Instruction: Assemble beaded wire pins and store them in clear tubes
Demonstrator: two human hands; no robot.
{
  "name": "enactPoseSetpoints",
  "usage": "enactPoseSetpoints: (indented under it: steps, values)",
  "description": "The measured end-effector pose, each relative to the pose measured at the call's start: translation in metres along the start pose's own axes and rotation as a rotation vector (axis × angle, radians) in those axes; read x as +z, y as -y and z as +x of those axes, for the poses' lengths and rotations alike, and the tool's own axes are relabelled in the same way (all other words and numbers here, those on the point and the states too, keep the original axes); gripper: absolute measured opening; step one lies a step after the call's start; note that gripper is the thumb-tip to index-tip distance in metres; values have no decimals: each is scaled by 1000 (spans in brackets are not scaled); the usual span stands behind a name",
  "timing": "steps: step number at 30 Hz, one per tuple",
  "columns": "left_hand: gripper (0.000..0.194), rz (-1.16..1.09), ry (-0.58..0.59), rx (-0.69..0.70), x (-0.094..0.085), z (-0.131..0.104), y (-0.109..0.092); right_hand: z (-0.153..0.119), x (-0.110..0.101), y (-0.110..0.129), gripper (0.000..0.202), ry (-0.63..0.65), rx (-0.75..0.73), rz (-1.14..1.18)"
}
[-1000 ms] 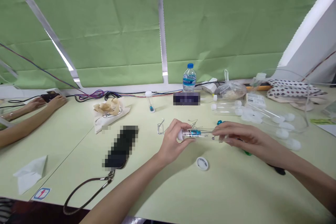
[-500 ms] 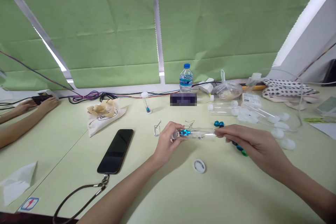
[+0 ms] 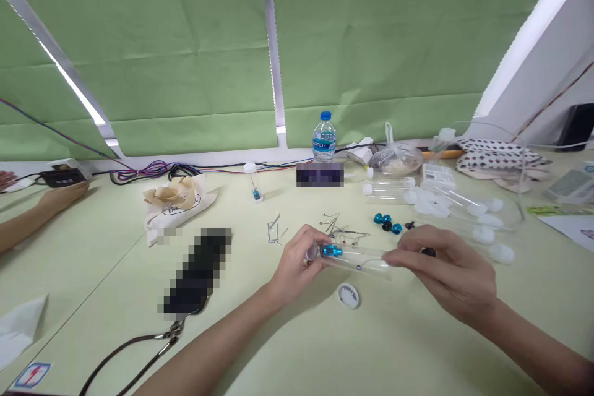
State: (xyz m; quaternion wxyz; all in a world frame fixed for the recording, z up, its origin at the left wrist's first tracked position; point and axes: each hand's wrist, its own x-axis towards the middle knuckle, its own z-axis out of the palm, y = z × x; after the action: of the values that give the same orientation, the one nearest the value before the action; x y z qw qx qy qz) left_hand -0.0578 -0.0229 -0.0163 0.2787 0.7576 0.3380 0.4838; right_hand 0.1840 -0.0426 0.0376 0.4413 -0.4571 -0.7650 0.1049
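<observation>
Tilted slightly down to the right, a clear plastic tube (image 3: 371, 260) has its left end in my left hand (image 3: 297, 263), fingers closed round it. A blue metal part (image 3: 331, 250) with a thin rod lies inside. My right hand (image 3: 448, 266) pinches at the tube's right end; a thin bent wire piece (image 3: 366, 262) with a small ring runs from its fingertips into the tube. Behind the tube lie several similar wire pieces (image 3: 346, 234). Blue and black knobs (image 3: 387, 223) are beyond my right hand, and a white cap (image 3: 348, 296) holding small metal bits sits in front.
A capped tube (image 3: 255, 182) stands upright at the back, near a water bottle (image 3: 323, 139). Empty tubes (image 3: 387, 190) and white caps (image 3: 482, 234) lie at right. At left are a cloth bag (image 3: 179, 207), a blurred-out dark object (image 3: 197, 269) with a strap, and another person's arm (image 3: 41, 207).
The tube's right end has dropped and come toward me. The camera view has shifted a little, showing more wire pieces and knobs. The other person's hands have moved apart.
</observation>
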Motion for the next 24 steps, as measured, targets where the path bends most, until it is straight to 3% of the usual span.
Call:
enactPoseSetpoints:
  steps: [5,8,12,20,24]
  values:
    - [31,13,2,12,1,-1,0,1,3,-2,7,17,-1,220]
    - [36,53,-26,53,0,-1,3,5,5,1,16,206,183,454]
    - [36,142,-25,131,-1,-2,8,8,6,2,19,445,311,397]
    - [37,277,-21,230,7,-9,6,11,15,11,19,444,333,332]
    - [20,211,6,117,6,-6,-1,14,19,17,16,477,357,364]
